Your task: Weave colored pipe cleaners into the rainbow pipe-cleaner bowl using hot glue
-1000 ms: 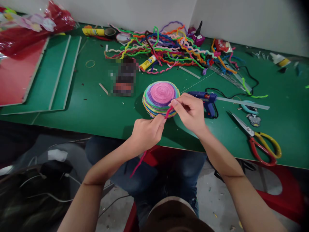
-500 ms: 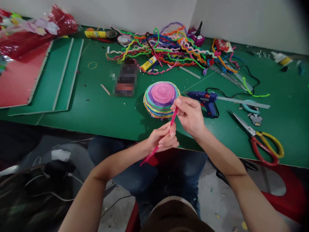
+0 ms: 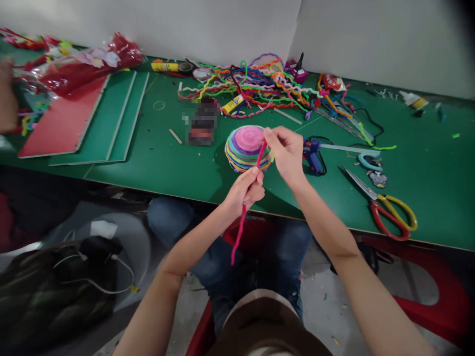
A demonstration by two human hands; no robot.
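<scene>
A pink pipe cleaner (image 3: 239, 232) runs between both my hands. My right hand (image 3: 285, 151) pinches its upper end just over the right edge of a round stack of coiled, many-coloured pipe cleaners (image 3: 245, 146) on the green table (image 3: 156, 158). My left hand (image 3: 245, 189) is closed round the pipe cleaner lower down, at the table's front edge, and the loose tail hangs below it over my lap.
A blue glue gun (image 3: 313, 154) lies just right of my right hand. Red-and-yellow scissors (image 3: 386, 207) lie further right. A tangle of coloured pipe cleaners (image 3: 260, 84) and glue sticks fill the back. Green and red boards (image 3: 96, 118) lie at the left. Another person's hand (image 3: 7, 96) shows far left.
My right hand has risen and moved back over the stack's edge, pulling the pipe cleaner straighter. My left hand slid along it. The view has tilted and shifted left.
</scene>
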